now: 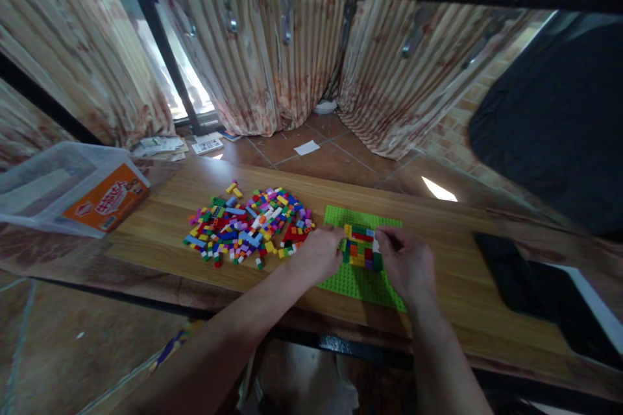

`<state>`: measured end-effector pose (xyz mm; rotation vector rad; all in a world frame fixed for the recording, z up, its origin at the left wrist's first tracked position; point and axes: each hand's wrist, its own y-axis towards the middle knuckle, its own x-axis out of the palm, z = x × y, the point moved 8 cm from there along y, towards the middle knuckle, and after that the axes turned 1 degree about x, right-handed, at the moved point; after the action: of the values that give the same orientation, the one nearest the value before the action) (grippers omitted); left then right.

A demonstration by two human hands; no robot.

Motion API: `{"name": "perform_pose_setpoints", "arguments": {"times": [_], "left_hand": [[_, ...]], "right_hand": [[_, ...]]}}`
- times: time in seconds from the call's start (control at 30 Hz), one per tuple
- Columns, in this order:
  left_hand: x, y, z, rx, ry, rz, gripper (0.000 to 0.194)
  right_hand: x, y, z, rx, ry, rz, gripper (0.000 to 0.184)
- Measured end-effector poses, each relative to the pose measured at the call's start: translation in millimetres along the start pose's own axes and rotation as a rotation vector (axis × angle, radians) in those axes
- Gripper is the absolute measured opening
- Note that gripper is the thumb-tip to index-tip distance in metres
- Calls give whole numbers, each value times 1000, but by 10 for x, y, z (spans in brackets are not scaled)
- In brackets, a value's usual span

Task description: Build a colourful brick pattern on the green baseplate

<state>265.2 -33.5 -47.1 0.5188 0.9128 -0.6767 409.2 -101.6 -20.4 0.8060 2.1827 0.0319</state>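
A small build of coloured toy building bricks (360,251), with red, yellow, green and blue parts, sits on a bright green studded baseplate (360,285). My left hand (318,256) reaches in from the left, its fingers closed at the build's left edge beside a yellow brick. On the other side, my right hand (411,266) has thumb and fingers pinched at the build's upper right edge, by a whitish brick. The fingertips partly cover both sides of the build. Left of the baseplate spreads a pile of loose mixed bricks (248,224).
A clear plastic tub (63,188) with an orange label stands at the wooden table's (160,220) left end. Dark flat items (511,272) and a white sheet (588,298) lie at the right. Curtains hang beyond, with papers (306,148) on the tiled floor.
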Motion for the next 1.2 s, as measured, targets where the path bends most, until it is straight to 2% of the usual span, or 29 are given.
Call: {"name": "perform_pose_setpoints", "arguments": {"times": [0.23,0.4,0.73,0.97,1.2], "left_hand": [[41,47,50,7,9,-1,25],[49,40,-29,-33,-47,33,25],[7,33,-55,-99,-194,55,27],[10,49,-33,-119,-202,43,21],[50,67,-123,-189,-277,60,25]], "right_hand": [[60,-28,-17,-29,-53,-74,30],[122,-39,-27,-13,-78,-103,25],[430,-152,-153,-76,-77,-228,21],[468,-141,-154,-81,-140,-244,18],[491,-123,-137,-80,-122,-223,18]]}}
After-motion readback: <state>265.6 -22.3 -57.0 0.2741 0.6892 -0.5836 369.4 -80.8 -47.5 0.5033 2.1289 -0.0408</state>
